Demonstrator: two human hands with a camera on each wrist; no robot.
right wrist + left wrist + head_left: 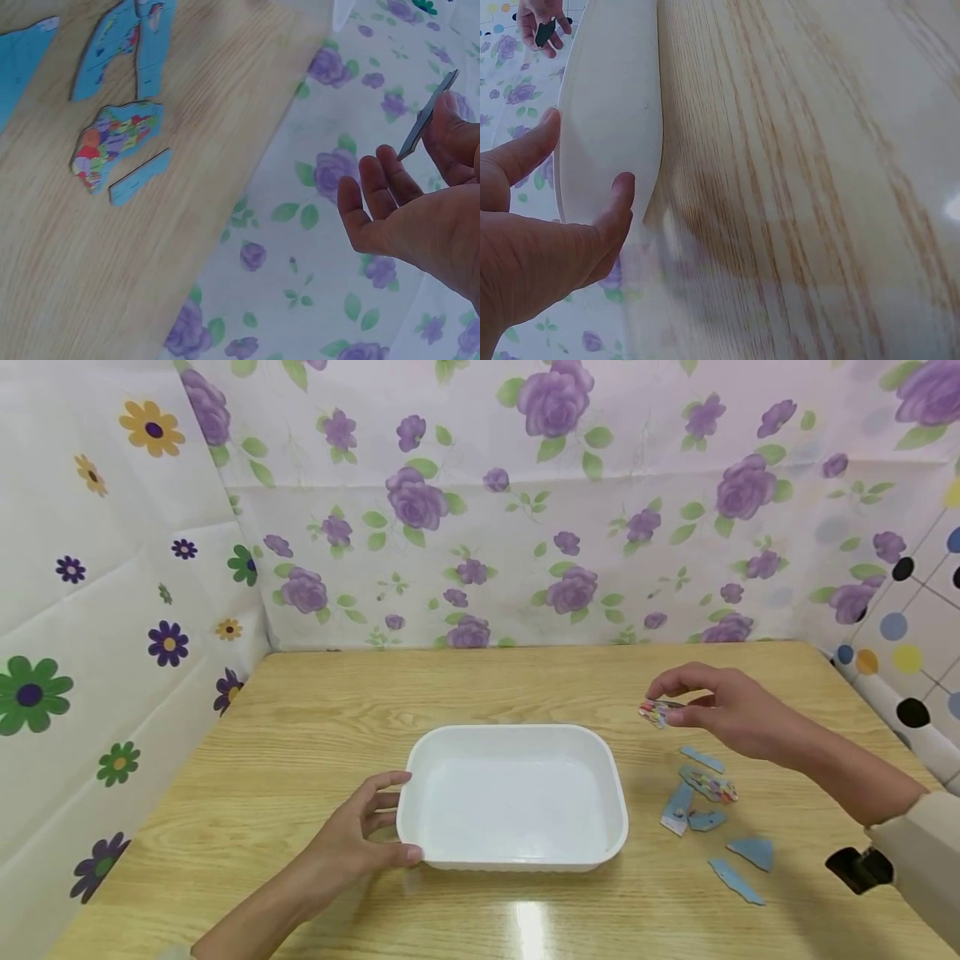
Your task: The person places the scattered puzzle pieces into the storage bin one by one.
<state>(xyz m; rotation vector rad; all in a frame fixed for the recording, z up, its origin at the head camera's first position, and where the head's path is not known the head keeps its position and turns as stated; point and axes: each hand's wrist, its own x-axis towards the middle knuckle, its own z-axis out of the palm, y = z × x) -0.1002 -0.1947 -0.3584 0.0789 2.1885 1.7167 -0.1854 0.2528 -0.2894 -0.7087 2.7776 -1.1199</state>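
Note:
A white rectangular tray [510,806] stands on the table, with nothing inside it. My left hand [367,831] rests against its left end, thumb at the front corner and fingers along the side. In the left wrist view, fingertips of the left hand [547,232] touch the tray's outer wall [611,112]. Above the table, right of the tray, my right hand [720,706] pinches a multicoloured map puzzle piece [656,711] between thumb and fingers. The right wrist view shows that piece [427,116] nearly edge-on in the right hand [427,202].
Several blue, irregular puzzle pieces lie right of the tray, among them a colourful map piece [708,782], a thin strip [702,759] and a wedge [752,852]. Flowered cloth [450,527] hangs behind the wooden table [315,718]; patterned sheets flank it.

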